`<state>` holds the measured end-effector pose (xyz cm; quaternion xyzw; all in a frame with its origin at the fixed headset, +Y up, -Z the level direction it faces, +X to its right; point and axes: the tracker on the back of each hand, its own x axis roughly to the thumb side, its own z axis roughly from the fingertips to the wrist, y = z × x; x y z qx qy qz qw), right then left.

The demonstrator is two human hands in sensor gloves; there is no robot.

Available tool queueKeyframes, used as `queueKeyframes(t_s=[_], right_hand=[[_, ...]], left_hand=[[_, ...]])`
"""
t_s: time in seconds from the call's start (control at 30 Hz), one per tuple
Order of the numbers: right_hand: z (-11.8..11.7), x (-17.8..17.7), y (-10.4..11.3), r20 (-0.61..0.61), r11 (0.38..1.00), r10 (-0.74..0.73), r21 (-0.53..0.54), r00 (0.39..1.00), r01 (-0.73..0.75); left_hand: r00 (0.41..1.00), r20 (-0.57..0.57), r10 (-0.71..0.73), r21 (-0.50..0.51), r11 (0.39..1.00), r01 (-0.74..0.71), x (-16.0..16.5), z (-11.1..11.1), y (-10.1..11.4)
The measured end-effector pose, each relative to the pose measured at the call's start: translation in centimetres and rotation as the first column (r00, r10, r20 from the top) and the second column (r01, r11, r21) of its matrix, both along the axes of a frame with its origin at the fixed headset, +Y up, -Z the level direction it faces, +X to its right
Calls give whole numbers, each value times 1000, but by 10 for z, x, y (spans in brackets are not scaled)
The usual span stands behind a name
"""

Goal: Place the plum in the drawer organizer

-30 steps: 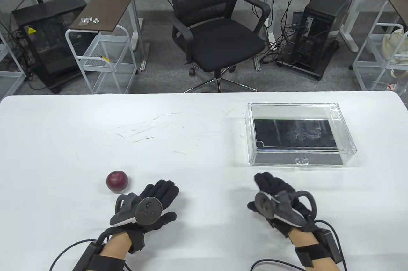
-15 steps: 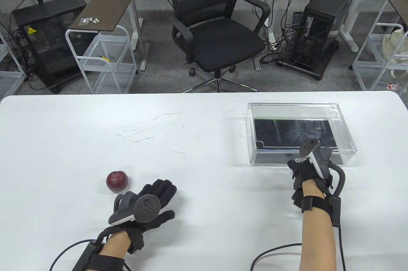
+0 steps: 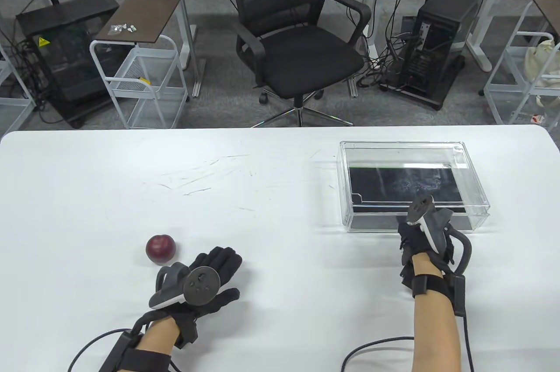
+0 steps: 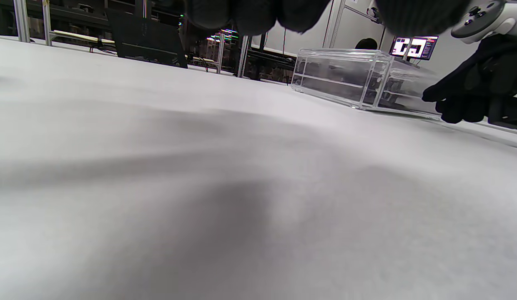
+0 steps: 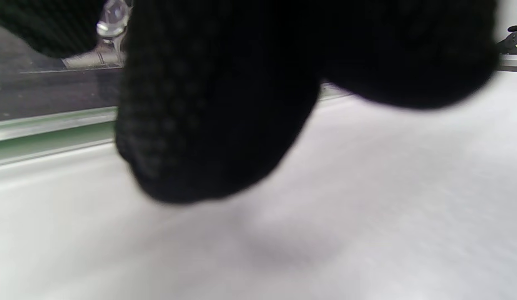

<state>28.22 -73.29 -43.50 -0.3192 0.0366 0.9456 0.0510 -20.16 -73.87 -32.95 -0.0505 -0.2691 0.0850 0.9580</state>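
Note:
A dark red plum [image 3: 161, 249] lies on the white table [image 3: 262, 214], front left. My left hand [image 3: 228, 270] rests flat on the table just right of the plum, fingers spread, holding nothing. The clear drawer organizer [image 3: 413, 184] stands at the right; it also shows in the left wrist view [image 4: 342, 77]. My right hand [image 3: 411, 227] is at the middle of the drawer front and grips the handle, which it hides. The drawer sits slightly pulled out. In the right wrist view my fingers [image 5: 217, 125] fill the frame next to the drawer front [image 5: 54, 91].
Bare white table lies between the plum and the organizer. Beyond the far table edge stand an office chair [image 3: 297, 39], a wire cart [image 3: 140, 83] and a computer tower [image 3: 442, 48], all off the table.
My right hand reached from the front of the table to the drawer front, then drew back slightly; the drawer front came with it. The left hand and plum stayed put.

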Motion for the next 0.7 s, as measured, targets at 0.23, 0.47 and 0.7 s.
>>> queueKeyframes(t_s=[0.23, 0.47, 0.7], right_hand=[[29, -2, 4, -24, 995, 2, -98, 1000, -4], [51, 2, 8, 17, 962, -91, -258, 996, 92], [58, 2, 2, -6, 980, -94, -179, 996, 91]], left_hand=[[1000, 0, -2, -2, 1000, 2, 0, 0, 0], [1000, -6, -9, -7, 1000, 9, 0, -1, -1], [1000, -18, -8, -19, 1000, 7, -1, -1, -1]])
